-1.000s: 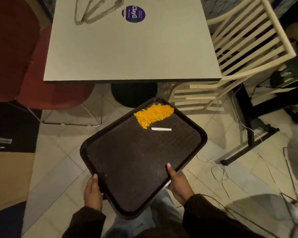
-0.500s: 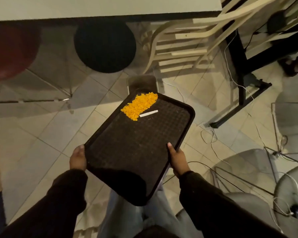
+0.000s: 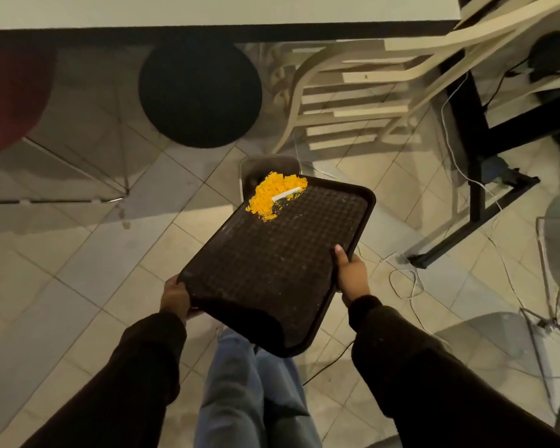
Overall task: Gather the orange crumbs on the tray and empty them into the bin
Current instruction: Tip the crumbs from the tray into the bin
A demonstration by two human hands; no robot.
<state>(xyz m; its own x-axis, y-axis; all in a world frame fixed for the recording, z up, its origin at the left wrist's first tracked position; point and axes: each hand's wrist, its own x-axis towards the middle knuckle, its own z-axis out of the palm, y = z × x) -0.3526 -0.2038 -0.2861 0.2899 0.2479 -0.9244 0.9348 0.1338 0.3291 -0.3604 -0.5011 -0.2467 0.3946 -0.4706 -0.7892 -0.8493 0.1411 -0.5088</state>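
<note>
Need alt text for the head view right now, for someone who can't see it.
Both hands, left hand and right hand, hold a dark tray tilted toward a small bin on the tiled floor. Orange crumbs and a white stick are piled at the far corner above it.

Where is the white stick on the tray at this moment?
In the head view, the white stick lies on the orange crumbs at the tray's far corner, just before the bin.

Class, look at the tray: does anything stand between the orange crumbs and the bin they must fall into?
Nothing visible does. The orange crumbs are heaped at the tray far corner, right over the bin opening. A white stick lies on the heap and would probably slide in too.
</note>
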